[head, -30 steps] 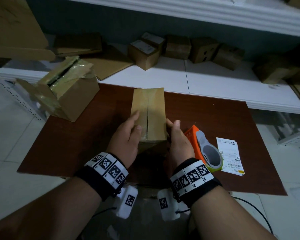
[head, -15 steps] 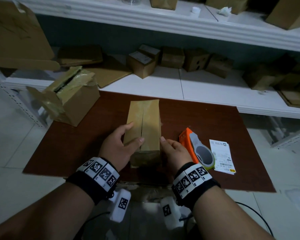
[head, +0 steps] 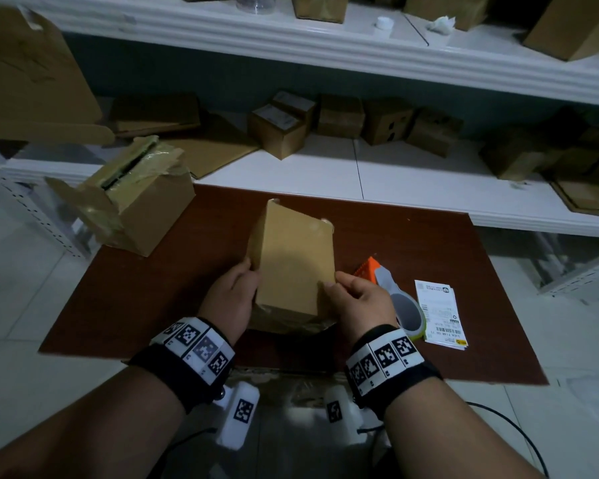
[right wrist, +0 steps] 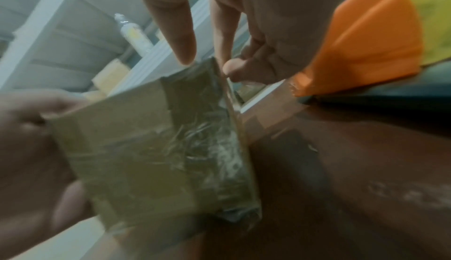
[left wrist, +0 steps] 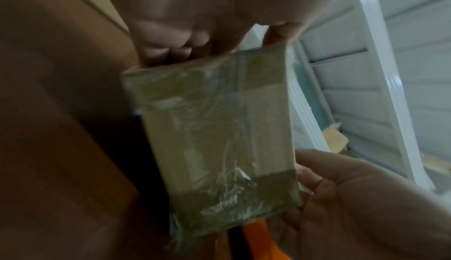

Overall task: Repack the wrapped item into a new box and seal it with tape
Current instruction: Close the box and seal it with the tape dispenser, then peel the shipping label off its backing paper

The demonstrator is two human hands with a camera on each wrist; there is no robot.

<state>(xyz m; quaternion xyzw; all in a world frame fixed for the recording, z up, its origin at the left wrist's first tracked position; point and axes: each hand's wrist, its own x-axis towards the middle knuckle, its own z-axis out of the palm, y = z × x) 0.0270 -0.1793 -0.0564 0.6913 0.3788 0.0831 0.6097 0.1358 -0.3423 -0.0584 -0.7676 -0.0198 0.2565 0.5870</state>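
Note:
A small brown cardboard box (head: 296,261) is held just above the dark red table (head: 153,305), with a plain face up and its far end tilted left. Its near end is covered in wrinkled clear tape (left wrist: 214,148), also seen in the right wrist view (right wrist: 146,158). My left hand (head: 242,281) grips the box's left side, thumb on the top edge. My right hand (head: 346,292) pinches its right near corner. An orange and grey tape dispenser (head: 391,288) lies right of my right hand. No wrapped item is visible.
An opened, tape-torn box (head: 135,198) lies on its side at the table's left back corner. A white shipping label (head: 438,312) lies right of the dispenser. Behind the table, a white shelf (head: 412,178) holds several small boxes and flat cardboard.
Both hands have turned the box over: its seamed face was on top, now a plain face is. The box has also tilted, with its far end swung left.

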